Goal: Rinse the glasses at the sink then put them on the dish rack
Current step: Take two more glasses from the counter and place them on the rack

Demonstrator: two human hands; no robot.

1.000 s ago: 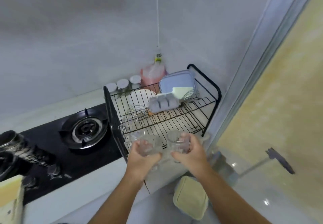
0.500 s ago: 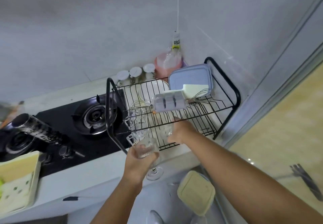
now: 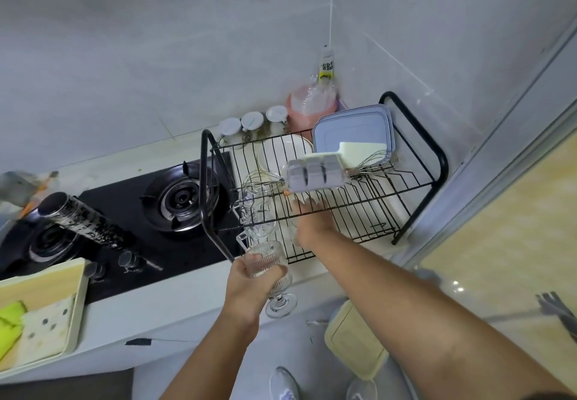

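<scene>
One goblet, likely slick and fragile; my left hand wraps its bowl, lower centre. Whether my right hand holds anything, I cannot tell.

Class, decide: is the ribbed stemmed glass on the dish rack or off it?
Off it. The left hand grips the ribbed glass by its bowl, in front of the dish rack.

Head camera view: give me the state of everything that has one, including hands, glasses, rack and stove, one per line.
Dish rack, partly loaded.
Glass mugs, set at its left end.
Stemmed glass, held in the air, short of the rack.
Left hand, gripping that glass.
Right hand, reaching onto the rack; grip unclear.
Burner, no flame visible.
Jars, lids on.
Cream-lidded box, closed.
</scene>
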